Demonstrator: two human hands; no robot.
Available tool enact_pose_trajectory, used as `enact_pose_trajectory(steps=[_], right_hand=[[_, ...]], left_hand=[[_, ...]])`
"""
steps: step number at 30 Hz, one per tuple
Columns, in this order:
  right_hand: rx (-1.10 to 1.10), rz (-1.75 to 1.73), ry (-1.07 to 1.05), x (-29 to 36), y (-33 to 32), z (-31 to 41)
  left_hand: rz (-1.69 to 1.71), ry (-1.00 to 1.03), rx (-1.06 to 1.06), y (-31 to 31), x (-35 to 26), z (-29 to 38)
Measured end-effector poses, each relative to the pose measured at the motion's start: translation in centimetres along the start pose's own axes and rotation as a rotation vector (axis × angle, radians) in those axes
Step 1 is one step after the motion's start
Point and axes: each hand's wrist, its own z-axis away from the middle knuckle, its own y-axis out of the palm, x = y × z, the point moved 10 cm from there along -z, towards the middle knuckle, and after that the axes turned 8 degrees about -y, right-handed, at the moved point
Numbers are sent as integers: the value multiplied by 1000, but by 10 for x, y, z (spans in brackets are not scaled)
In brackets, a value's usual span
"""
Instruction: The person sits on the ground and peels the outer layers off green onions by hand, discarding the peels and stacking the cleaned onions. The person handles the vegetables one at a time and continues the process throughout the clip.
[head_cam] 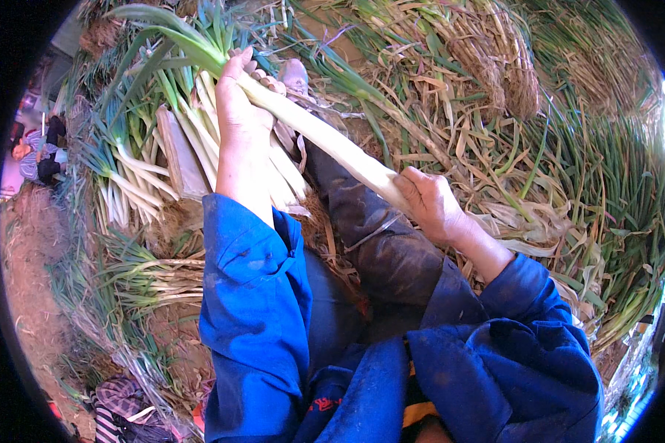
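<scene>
A long spring onion with a thick white stalk point(332, 147) stretches slantwise across the view, its green leaves at the upper left. My left hand point(244, 99) is closed around it where white turns to green. Lower right, my right hand point(426, 205) grips the stalk's other end and hides the root. Beyond my left forearm lie peeled white spring onions point(197, 130), beside an upright wooden board point(183, 155). An unpeeled spring onion point(404, 119) lies on the ground above the held stalk.
Dry peeled leaves point(537, 216) litter the ground at right, near a heap of green-leaved onions point(615, 205). Rooted bundles point(499, 55) lie at the top right. A small bunch point(166, 279) is left of my sleeve. Another person point(33, 155) sits at the far left.
</scene>
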Motion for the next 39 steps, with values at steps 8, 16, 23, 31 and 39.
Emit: enact_pose_trajectory(steps=[8, 16, 23, 31, 39], right_hand=[[3, -110, 121, -16, 4, 3], [-125, 111, -100, 17, -8, 7], [-87, 35, 85, 3, -5, 10], [-113, 29, 111, -12, -5, 17], [61, -448, 243, -25, 10, 6]], left_hand=[[144, -138, 520, 58, 11, 22], [-61, 75, 87, 36, 10, 19], [-194, 104, 40, 37, 13, 22], [-104, 81, 201, 59, 25, 28], [-51, 19, 292, 66, 28, 30]])
